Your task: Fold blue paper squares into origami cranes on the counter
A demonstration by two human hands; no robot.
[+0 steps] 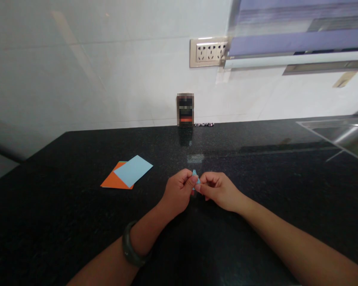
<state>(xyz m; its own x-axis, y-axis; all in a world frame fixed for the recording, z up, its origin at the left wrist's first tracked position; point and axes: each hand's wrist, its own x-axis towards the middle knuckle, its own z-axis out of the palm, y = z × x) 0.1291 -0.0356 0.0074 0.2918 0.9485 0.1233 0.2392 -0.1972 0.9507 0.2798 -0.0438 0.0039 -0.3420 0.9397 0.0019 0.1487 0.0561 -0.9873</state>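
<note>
From where I stand, both hands meet in front of the person, with a small blue piece [194,173] caught between them. The left hand [179,192] has thumb and fingers pressed together on it, no gap that I can see; the right hand [222,190] pinches its right edge, thumb and forefinger brought close, the rest curled in. What the lower fingers do underneath is hidden from me.

The piece is mostly covered. Its narrow tip pokes up past the left thumb, away from the person, so its long axis seems to run roughly fore and aft, across the line joining the hands. I'd judge the left the main hold, as its thumb lies over the middle, while the right sits at the margin.

Left of the grip, well apart from it, a blue sheet [133,171] lies partly over an orange sheet [116,181] on the counter [77,202]; the left hand is the nearer. Beyond the grip, a dark upright thing [185,108] stands against the wall [131,79].
</note>
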